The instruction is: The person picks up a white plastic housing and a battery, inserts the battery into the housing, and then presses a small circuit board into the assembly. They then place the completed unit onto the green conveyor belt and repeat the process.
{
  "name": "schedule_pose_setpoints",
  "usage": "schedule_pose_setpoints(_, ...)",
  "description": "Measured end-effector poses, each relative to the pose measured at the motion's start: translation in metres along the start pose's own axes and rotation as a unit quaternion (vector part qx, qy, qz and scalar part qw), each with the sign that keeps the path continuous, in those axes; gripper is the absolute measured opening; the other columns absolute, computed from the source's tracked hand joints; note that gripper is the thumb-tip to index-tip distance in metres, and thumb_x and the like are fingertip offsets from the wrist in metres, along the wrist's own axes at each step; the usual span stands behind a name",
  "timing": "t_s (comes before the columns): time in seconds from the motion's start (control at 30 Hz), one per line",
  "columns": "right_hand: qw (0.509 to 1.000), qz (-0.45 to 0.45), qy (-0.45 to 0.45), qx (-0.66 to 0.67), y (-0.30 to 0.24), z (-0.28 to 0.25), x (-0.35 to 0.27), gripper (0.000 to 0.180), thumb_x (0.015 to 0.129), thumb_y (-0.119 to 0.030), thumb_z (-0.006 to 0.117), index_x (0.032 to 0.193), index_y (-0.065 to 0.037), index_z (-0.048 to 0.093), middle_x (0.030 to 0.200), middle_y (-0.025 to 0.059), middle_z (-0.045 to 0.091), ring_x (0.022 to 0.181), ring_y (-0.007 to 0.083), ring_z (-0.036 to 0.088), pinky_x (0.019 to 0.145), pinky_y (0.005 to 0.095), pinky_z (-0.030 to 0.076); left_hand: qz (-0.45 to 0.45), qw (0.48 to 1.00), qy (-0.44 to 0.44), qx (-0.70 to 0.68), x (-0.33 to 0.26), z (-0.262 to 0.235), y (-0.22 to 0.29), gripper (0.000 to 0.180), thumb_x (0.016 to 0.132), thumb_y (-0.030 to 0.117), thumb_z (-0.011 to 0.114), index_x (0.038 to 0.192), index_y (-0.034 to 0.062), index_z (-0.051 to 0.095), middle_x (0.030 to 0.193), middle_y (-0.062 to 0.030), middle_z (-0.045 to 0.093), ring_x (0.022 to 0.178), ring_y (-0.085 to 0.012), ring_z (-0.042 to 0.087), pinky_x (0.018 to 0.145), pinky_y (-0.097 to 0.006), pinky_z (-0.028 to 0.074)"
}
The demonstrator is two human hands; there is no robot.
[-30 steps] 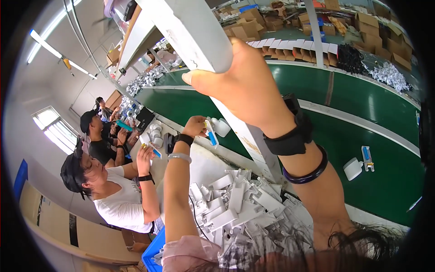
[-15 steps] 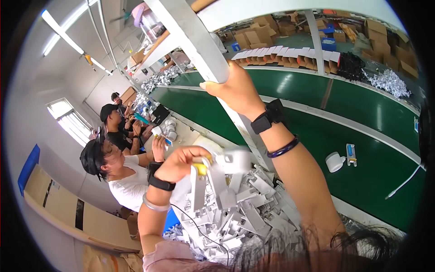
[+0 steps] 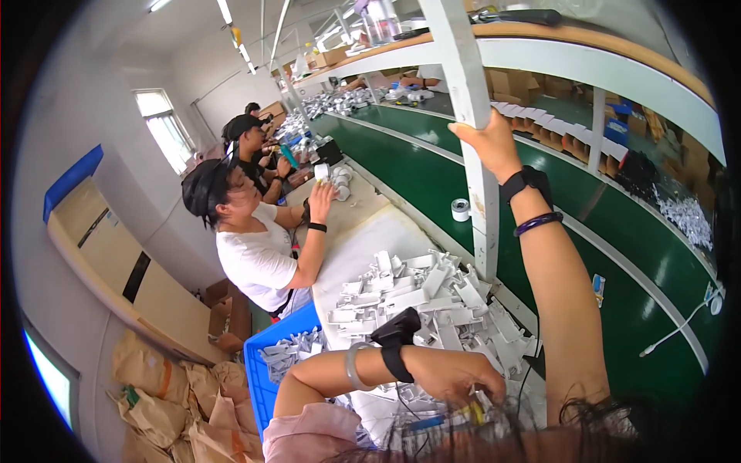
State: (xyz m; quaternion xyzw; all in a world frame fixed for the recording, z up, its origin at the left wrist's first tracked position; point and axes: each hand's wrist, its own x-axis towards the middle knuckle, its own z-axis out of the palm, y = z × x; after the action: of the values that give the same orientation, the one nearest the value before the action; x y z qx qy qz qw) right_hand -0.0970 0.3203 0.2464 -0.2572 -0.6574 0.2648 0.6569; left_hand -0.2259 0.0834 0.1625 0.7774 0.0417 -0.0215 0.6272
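My right hand (image 3: 494,147) is wrapped round a white metal post (image 3: 463,69) that holds up the shelf; its thumb sticks out past the left side. Low in front of me, my left hand (image 3: 455,374) is bent inward with curled fingers over a heap of white plastic parts (image 3: 417,297). Something yellow (image 3: 476,413) shows just below those fingers, but strands of hair hide what they hold. A blue piece (image 3: 424,423) lies beside it. The heap spreads over a pale worktable (image 3: 340,266).
A green conveyor belt (image 3: 417,166) runs along the right, carrying a white round part (image 3: 461,209). A blue crate (image 3: 258,386) of small parts stands at the left. Co-workers, the nearest a person in a white shirt (image 3: 258,251), work along the table. Brown sacks (image 3: 158,386) fill the lower left.
My left hand has come down from in front of the post, where it held white parts and a yellow piece, to low near my body. The view has turned left; my right hand stays on the post.
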Motion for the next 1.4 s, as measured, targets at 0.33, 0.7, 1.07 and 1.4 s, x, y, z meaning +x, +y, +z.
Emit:
schedule_pose_setpoints(0.33, 0.999, 0.024, -0.005, -0.026, -0.008, 0.001, -0.003, 0.046, 0.074, -0.026, 0.075, 0.106, 0.002, 0.061, 0.096, 0.0099, 0.067, 0.086, 0.0164, 0.062, 0.077, 0.03, 0.049, 0.133, 0.989, 0.054, 0.035, 0.084, 0.061, -0.074, 0.021, 0.076, 0.014, 0.059, 0.086, -0.0039, 0.06, 0.073, -0.0115, 0.057, 0.069, -0.0262, 0.055, 0.064, -0.032, 0.046)
schedule_pose_setpoints(0.7, 0.998, 0.041, -0.035, -0.032, -0.001, -0.011, 0.009, 0.048, 0.073, -0.028, 0.076, 0.109, 0.0, 0.061, 0.096, 0.0083, 0.065, 0.086, 0.0157, 0.061, 0.076, 0.0293, 0.048, -0.045, 0.976, 0.211, 0.021, 0.142, 0.134, -0.16, 0.049, 0.078, 0.013, 0.065, 0.123, 0.0, 0.053, 0.125, -0.0186, 0.054, 0.113, -0.0324, 0.053, 0.096, -0.037, 0.042)
schedule_pose_setpoints(1.07, 0.999, -0.011, -0.011, -0.051, 0.017, -0.003, 0.004, 0.054, 0.074, -0.038, 0.074, 0.112, -0.002, 0.061, 0.104, 0.0106, 0.066, 0.093, 0.0194, 0.063, 0.081, 0.0339, 0.049, 0.018, 0.97, 0.214, 0.114, 0.153, 0.109, -0.164, 0.048, 0.086, 0.021, 0.061, 0.129, 0.0026, 0.049, 0.136, -0.0186, 0.046, 0.124, -0.034, 0.043, 0.105, -0.04, 0.034)
schedule_pose_setpoints(1.4, 0.997, -0.01, 0.044, -0.068, 0.016, -0.005, 0.013, 0.038, 0.071, -0.025, 0.074, 0.098, 0.001, 0.069, 0.083, 0.0105, 0.07, 0.077, 0.0177, 0.066, 0.068, 0.0318, 0.053, -0.011, 0.984, 0.169, 0.056, 0.127, 0.13, -0.181, 0.046, 0.087, 0.023, 0.061, 0.127, 0.0028, 0.051, 0.135, -0.0182, 0.047, 0.123, -0.0337, 0.043, 0.104, -0.042, 0.034)
